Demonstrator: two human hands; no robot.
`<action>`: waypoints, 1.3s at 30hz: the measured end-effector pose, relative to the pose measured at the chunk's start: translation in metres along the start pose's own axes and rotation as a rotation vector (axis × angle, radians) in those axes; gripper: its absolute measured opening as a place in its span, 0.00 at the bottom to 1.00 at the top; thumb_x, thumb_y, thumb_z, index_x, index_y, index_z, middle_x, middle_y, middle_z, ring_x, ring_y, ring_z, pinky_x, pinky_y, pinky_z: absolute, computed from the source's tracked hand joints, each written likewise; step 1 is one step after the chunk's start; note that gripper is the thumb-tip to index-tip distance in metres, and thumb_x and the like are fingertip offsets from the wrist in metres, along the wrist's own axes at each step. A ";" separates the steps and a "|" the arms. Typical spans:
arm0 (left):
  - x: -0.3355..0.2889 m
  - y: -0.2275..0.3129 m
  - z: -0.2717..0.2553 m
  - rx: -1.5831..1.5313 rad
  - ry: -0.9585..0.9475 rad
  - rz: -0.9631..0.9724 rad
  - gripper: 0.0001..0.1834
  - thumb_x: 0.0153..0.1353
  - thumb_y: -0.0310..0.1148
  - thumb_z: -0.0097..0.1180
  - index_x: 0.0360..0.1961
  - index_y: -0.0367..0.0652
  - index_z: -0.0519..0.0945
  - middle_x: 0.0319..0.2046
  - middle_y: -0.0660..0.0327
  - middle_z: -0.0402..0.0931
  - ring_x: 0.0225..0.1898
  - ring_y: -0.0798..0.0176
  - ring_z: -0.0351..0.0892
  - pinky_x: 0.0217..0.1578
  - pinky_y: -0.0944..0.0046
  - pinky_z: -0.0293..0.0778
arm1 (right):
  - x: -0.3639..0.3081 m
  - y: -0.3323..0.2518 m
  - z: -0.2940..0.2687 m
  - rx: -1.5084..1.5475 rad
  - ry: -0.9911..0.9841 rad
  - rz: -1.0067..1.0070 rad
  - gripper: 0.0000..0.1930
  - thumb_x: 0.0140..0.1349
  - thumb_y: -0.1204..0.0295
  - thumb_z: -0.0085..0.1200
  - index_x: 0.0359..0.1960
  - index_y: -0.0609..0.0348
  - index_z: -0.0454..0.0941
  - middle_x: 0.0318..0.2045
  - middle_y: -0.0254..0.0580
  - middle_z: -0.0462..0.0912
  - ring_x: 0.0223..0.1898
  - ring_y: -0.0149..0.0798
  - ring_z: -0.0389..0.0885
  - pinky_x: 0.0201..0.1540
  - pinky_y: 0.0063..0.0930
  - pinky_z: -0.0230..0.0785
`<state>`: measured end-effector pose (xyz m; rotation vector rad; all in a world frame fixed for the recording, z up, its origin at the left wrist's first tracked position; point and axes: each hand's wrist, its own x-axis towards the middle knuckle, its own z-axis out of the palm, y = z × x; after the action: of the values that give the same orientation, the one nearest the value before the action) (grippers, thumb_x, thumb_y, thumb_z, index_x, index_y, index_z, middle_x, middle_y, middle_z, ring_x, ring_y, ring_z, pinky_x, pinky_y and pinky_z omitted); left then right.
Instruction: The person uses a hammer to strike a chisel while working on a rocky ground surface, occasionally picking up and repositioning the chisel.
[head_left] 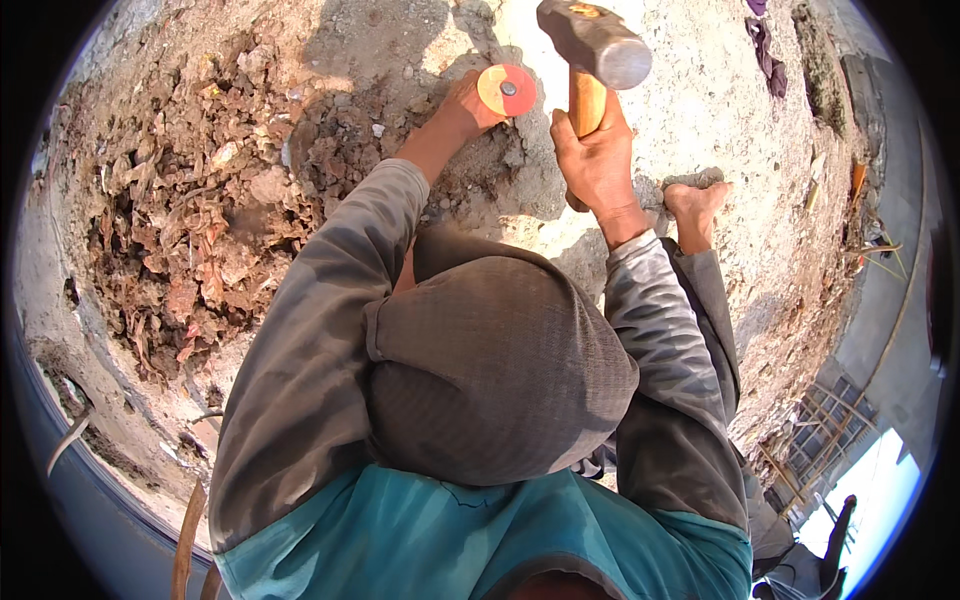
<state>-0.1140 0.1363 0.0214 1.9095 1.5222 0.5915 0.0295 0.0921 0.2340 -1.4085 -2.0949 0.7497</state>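
Observation:
My left hand (464,108) is closed around a chisel (507,90) just above the ground. Its round red-and-yellow guard faces up, with a grey metal striking end in the middle; the shank and tip are hidden below. To the right, my right hand (598,168) grips the wooden handle of a hammer (620,60). The heavy metal head is raised, up and to the right of the chisel, and apart from it. My fingers wrap the handle a little below the head.
Broken brown and reddish rubble (200,230) lies in a heap at the left. A bare foot (697,210) rests on pale rough ground right of my right hand. Dark cloth scraps (765,55) lie at the far right. A curved stick (187,540) shows at lower left.

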 end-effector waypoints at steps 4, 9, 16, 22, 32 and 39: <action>-0.003 0.012 0.000 -0.041 0.069 -0.001 0.33 0.53 0.57 0.61 0.56 0.51 0.75 0.49 0.57 0.78 0.52 0.51 0.75 0.55 0.51 0.69 | -0.027 0.037 0.002 0.473 -0.311 0.656 0.14 0.59 0.76 0.57 0.44 0.69 0.69 0.23 0.40 0.76 0.19 0.28 0.76 0.20 0.24 0.70; 0.002 -0.017 0.025 0.060 -0.001 -0.032 0.35 0.52 0.56 0.63 0.58 0.52 0.73 0.56 0.57 0.73 0.57 0.51 0.70 0.58 0.48 0.66 | 0.000 -0.028 -0.063 0.573 -0.022 0.355 0.10 0.60 0.77 0.57 0.40 0.65 0.72 0.22 0.39 0.77 0.18 0.29 0.75 0.20 0.25 0.70; -0.004 -0.017 0.027 0.152 0.018 0.011 0.35 0.53 0.57 0.62 0.60 0.54 0.71 0.56 0.59 0.72 0.57 0.51 0.68 0.59 0.48 0.64 | -0.009 -0.002 -0.001 0.164 0.078 0.235 0.11 0.60 0.73 0.57 0.41 0.65 0.71 0.23 0.38 0.79 0.20 0.29 0.77 0.24 0.23 0.71; -0.005 -0.006 0.015 0.129 0.040 0.022 0.30 0.57 0.56 0.58 0.58 0.55 0.72 0.54 0.62 0.72 0.57 0.54 0.66 0.55 0.46 0.66 | -0.063 0.048 -0.002 0.444 -0.320 0.655 0.17 0.57 0.75 0.57 0.47 0.69 0.72 0.23 0.38 0.77 0.19 0.31 0.75 0.23 0.27 0.69; -0.186 0.016 0.023 -0.277 0.458 0.272 0.11 0.52 0.20 0.58 0.35 0.43 0.74 0.37 0.60 0.72 0.39 0.59 0.75 0.42 0.62 0.74 | -0.106 0.063 -0.027 0.583 0.023 0.728 0.11 0.57 0.77 0.57 0.37 0.68 0.69 0.21 0.38 0.75 0.15 0.28 0.72 0.17 0.25 0.67; -0.139 0.000 0.008 -0.539 0.572 -0.148 0.04 0.60 0.24 0.56 0.36 0.39 0.77 0.35 0.63 0.78 0.33 0.69 0.76 0.36 0.65 0.73 | -0.160 0.108 -0.001 0.760 0.095 1.051 0.10 0.57 0.75 0.57 0.36 0.65 0.69 0.22 0.39 0.75 0.18 0.31 0.75 0.20 0.28 0.70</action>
<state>-0.1416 0.0003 0.0205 1.2571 1.5952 1.4031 0.1558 -0.0238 0.1445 -1.9061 -0.6722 1.5854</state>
